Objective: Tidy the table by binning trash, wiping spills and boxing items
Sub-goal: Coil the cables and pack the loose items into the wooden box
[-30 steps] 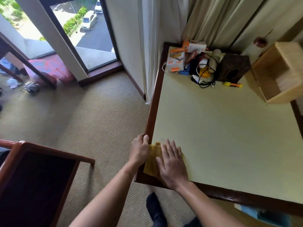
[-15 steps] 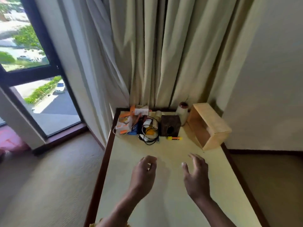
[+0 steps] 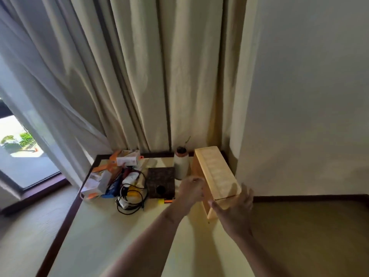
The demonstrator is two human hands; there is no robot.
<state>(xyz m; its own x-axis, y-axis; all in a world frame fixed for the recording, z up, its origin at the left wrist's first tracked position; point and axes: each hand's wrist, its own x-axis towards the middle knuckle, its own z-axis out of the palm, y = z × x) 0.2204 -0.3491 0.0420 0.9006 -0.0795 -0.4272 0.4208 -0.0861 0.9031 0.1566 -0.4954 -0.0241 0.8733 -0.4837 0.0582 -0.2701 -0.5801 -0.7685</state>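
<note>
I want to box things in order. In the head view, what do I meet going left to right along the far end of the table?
Pile of orange-and-white cartons → tangle of black cable and chargers → dark square box → white bottle → wooden box.

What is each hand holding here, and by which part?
The right hand grips the wooden box around the near end of its top panel. The left hand is at the box's open side, too blurred to tell a grip.
</note>
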